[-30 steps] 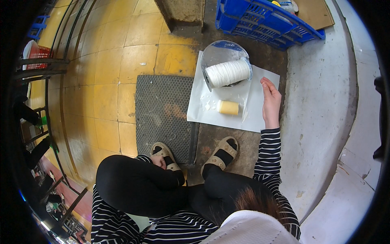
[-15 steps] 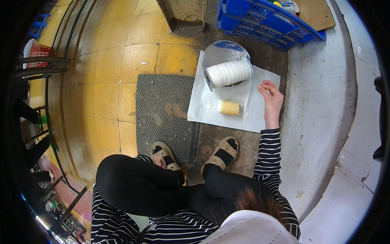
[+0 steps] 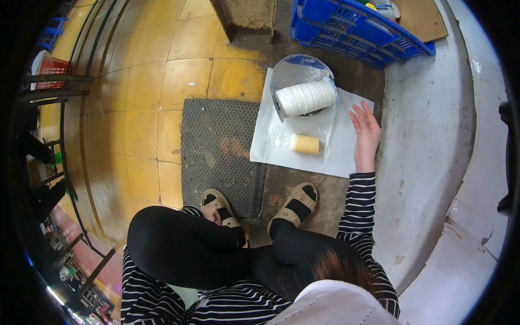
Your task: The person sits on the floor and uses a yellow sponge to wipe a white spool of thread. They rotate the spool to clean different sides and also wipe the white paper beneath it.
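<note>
A large spool of white cord (image 3: pixel 306 98) with a clear round flange (image 3: pixel 284 76) lies on its side on a white sheet (image 3: pixel 341 151). Below it on the sheet rests a pale yellow cylinder (image 3: pixel 306 143) with a whitish end, among small white flakes (image 3: pixel 278 142). My right hand (image 3: pixel 365 136) hovers by the sheet's right edge, fingers stretched and spread, with nothing in them. Beside my left sandal (image 3: pixel 219 203), my left hand (image 3: pixel 212 214) hangs below the knee; its fingers are mostly hidden.
A dark textured mat (image 3: pixel 216 146) covers the floor left of the sheet. At the far side stand a blue plastic crate (image 3: pixel 352 32) and a rusty metal box (image 3: pixel 246 21). A pale wall (image 3: pixel 428 135) runs along the right, and a dark metal frame (image 3: pixel 59 89) along the left.
The right hand has opened from bent, gathered fingers to stretched, spread ones, tilting slightly right. The spool, cylinder and left hand look unmoved.
</note>
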`<state>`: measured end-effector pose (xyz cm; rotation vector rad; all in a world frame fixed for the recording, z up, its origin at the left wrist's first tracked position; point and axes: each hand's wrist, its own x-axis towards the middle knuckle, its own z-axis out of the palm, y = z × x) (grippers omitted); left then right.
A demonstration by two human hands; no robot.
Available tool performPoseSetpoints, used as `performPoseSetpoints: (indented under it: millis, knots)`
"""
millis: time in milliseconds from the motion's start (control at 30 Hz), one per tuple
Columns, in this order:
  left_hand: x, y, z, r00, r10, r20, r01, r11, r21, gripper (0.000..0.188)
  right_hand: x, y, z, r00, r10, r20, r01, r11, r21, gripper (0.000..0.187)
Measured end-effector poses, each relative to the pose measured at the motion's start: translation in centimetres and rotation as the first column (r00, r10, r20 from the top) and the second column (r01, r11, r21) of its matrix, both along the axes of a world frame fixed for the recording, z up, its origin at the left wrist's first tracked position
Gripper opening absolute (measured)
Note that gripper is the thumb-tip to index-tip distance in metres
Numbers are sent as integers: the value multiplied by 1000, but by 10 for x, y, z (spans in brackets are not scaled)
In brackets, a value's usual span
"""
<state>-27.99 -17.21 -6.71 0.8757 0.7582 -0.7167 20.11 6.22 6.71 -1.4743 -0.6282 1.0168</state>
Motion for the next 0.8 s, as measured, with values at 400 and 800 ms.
performPoseSetpoints:
  millis: [400,800]
  knots:
    - [2,3,4,998,-58,17,57,996,62,26,3,-6,-5,962,264,67,-245,946,-211,25]
    - [2,-1,1,999,46,28,-47,998,39,16,-44,-54,-81,14,629,778,-581,638,-505,62]
